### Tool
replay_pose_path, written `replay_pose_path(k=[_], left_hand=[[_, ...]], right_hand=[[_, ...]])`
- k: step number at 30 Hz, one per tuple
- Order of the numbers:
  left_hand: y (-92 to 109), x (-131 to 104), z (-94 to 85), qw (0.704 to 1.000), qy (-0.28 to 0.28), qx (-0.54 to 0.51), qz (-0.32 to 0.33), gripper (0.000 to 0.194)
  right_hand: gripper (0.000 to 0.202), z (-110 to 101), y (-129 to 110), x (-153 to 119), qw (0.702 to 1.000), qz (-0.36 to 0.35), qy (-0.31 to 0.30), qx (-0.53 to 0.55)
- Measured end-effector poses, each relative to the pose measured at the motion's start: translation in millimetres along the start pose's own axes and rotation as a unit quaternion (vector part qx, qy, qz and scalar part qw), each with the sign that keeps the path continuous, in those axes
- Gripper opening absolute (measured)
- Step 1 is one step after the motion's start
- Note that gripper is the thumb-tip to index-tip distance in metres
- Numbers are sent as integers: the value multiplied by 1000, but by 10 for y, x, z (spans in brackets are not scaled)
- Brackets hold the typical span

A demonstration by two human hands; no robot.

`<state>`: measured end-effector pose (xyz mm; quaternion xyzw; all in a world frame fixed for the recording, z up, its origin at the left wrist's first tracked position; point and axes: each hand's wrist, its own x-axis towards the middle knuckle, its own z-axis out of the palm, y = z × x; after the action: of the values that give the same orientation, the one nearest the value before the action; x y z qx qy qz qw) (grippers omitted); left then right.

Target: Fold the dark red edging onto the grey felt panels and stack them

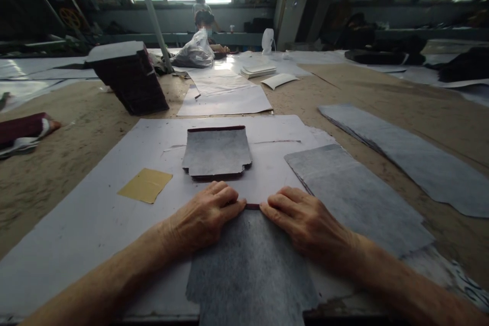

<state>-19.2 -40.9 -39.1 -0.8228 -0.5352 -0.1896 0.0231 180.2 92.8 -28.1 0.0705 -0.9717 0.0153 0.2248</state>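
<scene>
A grey fabric panel (252, 265) with notched lower corners lies in front of me, its near end at the table's edge. Along its far edge runs a narrow dark red folded strip (252, 207). My left hand (214, 211) has its fingers closed and pressed on the left end of that fold. At the right end, my right hand (298, 214) pinches the same edge, fingers curled. Just beyond my hands sits a small stack of similar grey panels (217, 152), the top one with a dark red far edge.
A yellow square (145, 185) lies on the white paper (95, 204). Grey pieces (355, 193) are stacked at right, with longer grey strips (412, 158) beyond. A tall dark stack (132, 79) leans at back left, near a pole (153, 15). A person (204, 23) sits across the table.
</scene>
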Motion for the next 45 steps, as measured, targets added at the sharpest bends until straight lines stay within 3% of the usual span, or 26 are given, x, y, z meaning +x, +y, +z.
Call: replay_pose_path(k=[7,21,27,35,38,42,45], left_hand=[[-4,6,-20,1000,-12,-16,1,39],[-11,-22,6,1000,-1,-29,4,44],[-22,-34,10,1000,-4,-16,9,43],[8,-12,-2,1000,22,-14,5,42],[13,-2,13,999,38,-16,7,40],[18,4,34,999,53,-7,12,40],[0,4,-3,998,45,-31,-8,39]], right_hand=[[31,-7,-30,-27,1000,1,-21,-16],[25,-31,25,-238,999,43,22,-3],[26,-64,10,-276,999,38,11,-8],[20,-20,3,-283,987,128,92,4],[18,-38,-56,-270,984,131,122,-2],[20,-54,-147,-282,993,94,76,7],[23,-44,-176,-302,994,103,36,19]])
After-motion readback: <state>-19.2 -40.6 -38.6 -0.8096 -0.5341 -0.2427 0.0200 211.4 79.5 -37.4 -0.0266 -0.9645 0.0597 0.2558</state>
